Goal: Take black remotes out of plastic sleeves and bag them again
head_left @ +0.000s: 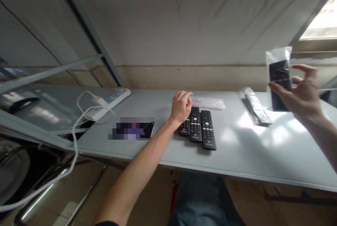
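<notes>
A: Report the position and state of the left hand.

B: It rests palm down on the bench, over the far end of the leftmost black remote. The fingers are loosely curled and together. Whether they grip the remote cannot be determined; the hand covers that end.

A: How are the remotes arranged?

B: Three lie side by side, touching, long axes pointing away from the person. The middle remote and the right remote are uncovered, buttons facing up.

A: Report the right hand.

B: It is raised above the bench at the right edge of the view. Thumb and fingers pinch a clear bag holding a dark remote, held upright.

A: What lies nearby?

B: An empty clear bag lies just beyond the three remotes. A bagged remote lies flat on the bench, near the raised right hand. A phone lies to the left of the left forearm, its screen blurred. A white power strip with a white cable sits at the left end of the bench.
</notes>
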